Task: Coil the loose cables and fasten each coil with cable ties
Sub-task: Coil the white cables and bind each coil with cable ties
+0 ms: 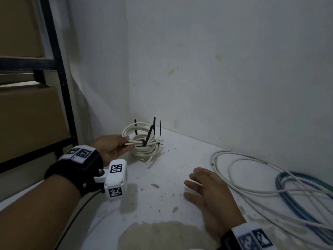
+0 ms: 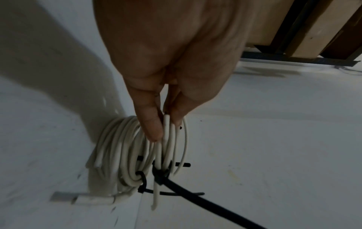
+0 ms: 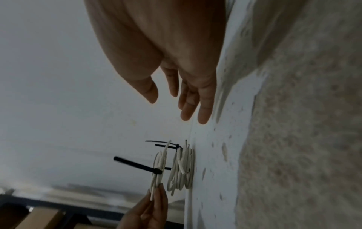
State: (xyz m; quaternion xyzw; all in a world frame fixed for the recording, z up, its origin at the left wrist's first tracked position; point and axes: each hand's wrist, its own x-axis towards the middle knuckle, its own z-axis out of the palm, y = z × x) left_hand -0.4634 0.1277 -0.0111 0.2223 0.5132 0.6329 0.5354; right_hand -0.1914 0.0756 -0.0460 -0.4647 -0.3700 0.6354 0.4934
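Note:
In the corner, a small white cable coil (image 1: 138, 131) is held just above a second white coil (image 1: 144, 150) lying on the white surface (image 1: 162, 177). My left hand (image 1: 128, 143) pinches the upper coil's strands between thumb and fingers (image 2: 152, 128). A black cable tie (image 2: 160, 175) binds that coil, and its long tail sticks out. More black ties (image 1: 154, 123) stand up from the coils. My right hand (image 1: 191, 183) hovers open over the surface, its fingers (image 3: 188, 108) straight and holding nothing, short of the coils (image 3: 180, 168).
A loose white cable (image 1: 252, 177) and a blue cable (image 1: 297, 195) sprawl along the right wall. A black metal shelf frame (image 1: 66, 105) with cardboard boxes (image 1: 27, 123) stands at the left. A brownish stain (image 1: 162, 233) marks the near surface.

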